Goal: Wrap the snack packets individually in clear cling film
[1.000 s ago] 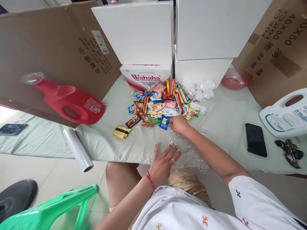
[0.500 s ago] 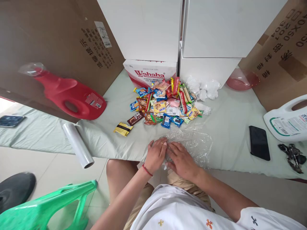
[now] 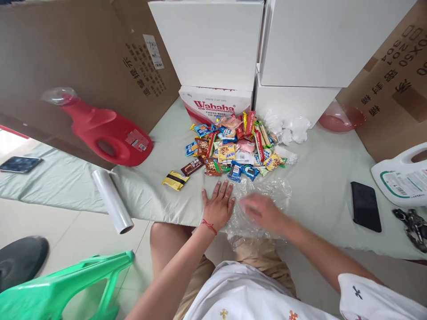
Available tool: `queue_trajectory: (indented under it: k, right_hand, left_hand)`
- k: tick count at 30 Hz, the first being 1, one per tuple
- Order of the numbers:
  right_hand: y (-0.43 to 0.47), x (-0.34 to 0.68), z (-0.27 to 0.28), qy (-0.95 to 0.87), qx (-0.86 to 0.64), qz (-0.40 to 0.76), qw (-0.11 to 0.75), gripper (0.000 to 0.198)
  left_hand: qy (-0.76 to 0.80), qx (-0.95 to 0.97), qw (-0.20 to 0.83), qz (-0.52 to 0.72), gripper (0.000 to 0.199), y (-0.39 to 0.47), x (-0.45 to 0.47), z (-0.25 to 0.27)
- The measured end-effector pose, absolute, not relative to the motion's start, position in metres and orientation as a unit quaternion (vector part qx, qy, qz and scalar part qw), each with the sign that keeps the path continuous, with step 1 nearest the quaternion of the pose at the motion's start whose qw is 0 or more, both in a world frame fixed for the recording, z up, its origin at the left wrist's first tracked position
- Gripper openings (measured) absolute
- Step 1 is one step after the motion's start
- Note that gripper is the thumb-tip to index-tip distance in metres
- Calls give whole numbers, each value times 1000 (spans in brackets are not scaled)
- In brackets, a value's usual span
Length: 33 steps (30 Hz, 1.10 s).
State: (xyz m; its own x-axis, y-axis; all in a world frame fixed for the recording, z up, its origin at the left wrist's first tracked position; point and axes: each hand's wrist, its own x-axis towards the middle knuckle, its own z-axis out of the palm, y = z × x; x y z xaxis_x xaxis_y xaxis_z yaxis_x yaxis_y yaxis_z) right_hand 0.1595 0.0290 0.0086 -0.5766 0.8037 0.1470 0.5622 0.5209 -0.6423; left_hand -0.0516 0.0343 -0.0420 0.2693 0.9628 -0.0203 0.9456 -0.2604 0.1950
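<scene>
Clear plastic film lies crinkled on the pale green tablecloth right in front of you, its near part reaching over the table edge above your lap. Your left hand rests palm down at the film's left edge, fingers spread and released. Your right hand is over the film, fingers bent but blurred; whether it pinches any plastic, you cannot tell. Just beyond the film sits your pile of wrapped snacks, heaped before the Wahaha carton. Near the pile's left side, a yellow packet lies just beside a dark brown packet. Well to your right rests a black phone.
</scene>
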Motion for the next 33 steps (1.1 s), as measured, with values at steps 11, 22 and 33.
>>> queue_trajectory:
  k: [11, 22, 33]
  right_hand:
    - [261, 103, 67, -868, -477, -47, 131, 35]
    - [131, 195, 60, -730, -517, 346, 282, 43]
    - [13, 183, -4, -656, -649, 371, 104, 47]
  left_hand:
    - [613, 783, 102, 40, 56, 35, -51, -37]
    - [603, 786, 119, 71, 58, 33, -54, -36]
    - [605, 786, 97, 84, 57, 34, -53, -45]
